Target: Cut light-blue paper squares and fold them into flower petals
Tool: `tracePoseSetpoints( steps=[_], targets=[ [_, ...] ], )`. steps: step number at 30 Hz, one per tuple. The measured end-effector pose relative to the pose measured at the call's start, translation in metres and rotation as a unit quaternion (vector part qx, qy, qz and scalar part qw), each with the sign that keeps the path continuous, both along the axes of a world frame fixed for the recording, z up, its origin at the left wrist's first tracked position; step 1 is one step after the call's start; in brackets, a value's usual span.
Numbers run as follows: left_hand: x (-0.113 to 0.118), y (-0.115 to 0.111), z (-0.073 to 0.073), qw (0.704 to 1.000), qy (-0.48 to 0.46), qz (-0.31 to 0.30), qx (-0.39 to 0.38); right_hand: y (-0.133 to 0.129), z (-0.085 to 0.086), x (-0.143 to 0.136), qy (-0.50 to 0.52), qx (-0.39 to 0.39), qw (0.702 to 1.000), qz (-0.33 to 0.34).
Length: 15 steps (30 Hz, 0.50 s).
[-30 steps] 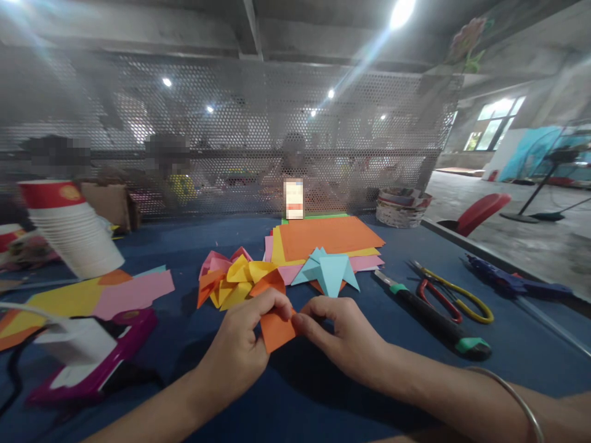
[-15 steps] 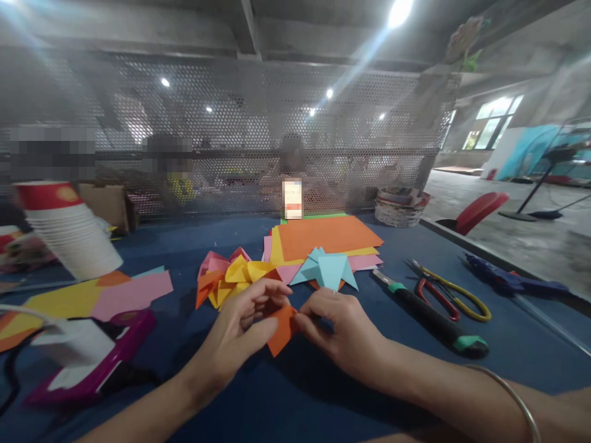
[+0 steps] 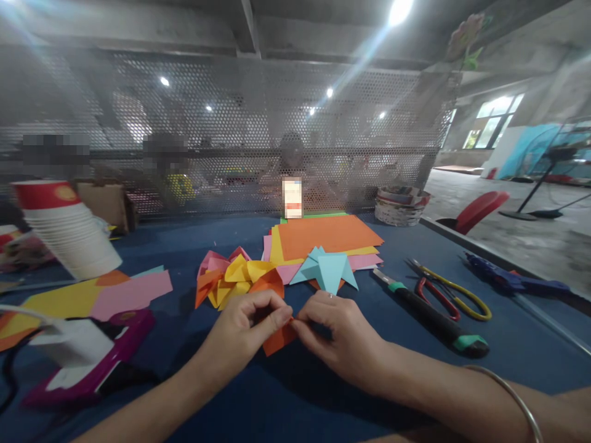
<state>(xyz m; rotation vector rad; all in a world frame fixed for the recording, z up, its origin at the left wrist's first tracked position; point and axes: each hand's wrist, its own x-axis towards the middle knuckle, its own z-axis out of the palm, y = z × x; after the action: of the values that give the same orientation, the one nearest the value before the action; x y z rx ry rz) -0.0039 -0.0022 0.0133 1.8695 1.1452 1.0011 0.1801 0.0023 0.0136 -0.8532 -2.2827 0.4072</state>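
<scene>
Between my hands is a small piece of folded orange paper (image 3: 278,340), held just above the blue table. My left hand (image 3: 247,329) pinches its upper edge between thumb and fingers. From the other side, my right hand (image 3: 335,326) grips the same edge, thumb against forefinger, its tips almost touching the left thumb. Both hands partly cover the paper. Just beyond them lie yellow folded paper pieces (image 3: 237,274), with pink and orange ones beside them. A light blue folded paper shape (image 3: 330,271) lies behind my right hand.
Behind is a stack of coloured paper (image 3: 327,237). To the right lie a utility knife (image 3: 434,314), pliers (image 3: 455,295) and a blue glue gun (image 3: 508,280). On the left are paper cups (image 3: 74,234) and a purple power strip (image 3: 124,344). A basket (image 3: 401,206) stands by the mesh screen.
My left fingers have closed down into a pinch at the paper's top edge, beside the right fingertips. The orange paper has tilted and shows less of its face.
</scene>
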Motion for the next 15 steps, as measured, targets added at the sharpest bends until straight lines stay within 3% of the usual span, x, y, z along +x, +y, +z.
tracePoseSetpoints(
  steps=[7, 15],
  targets=[
    [0.0029, 0.0021, 0.0018, 1.000, -0.001, -0.018, -0.015, 0.0023, -0.0036, 0.0001, -0.003, -0.006, 1.000, 0.003],
    [0.0008, -0.0001, 0.0011, 1.000, 0.015, 0.026, -0.007, 0.0010, -0.0056, -0.0004, 0.014, 0.010, 1.000, 0.014]
  ],
)
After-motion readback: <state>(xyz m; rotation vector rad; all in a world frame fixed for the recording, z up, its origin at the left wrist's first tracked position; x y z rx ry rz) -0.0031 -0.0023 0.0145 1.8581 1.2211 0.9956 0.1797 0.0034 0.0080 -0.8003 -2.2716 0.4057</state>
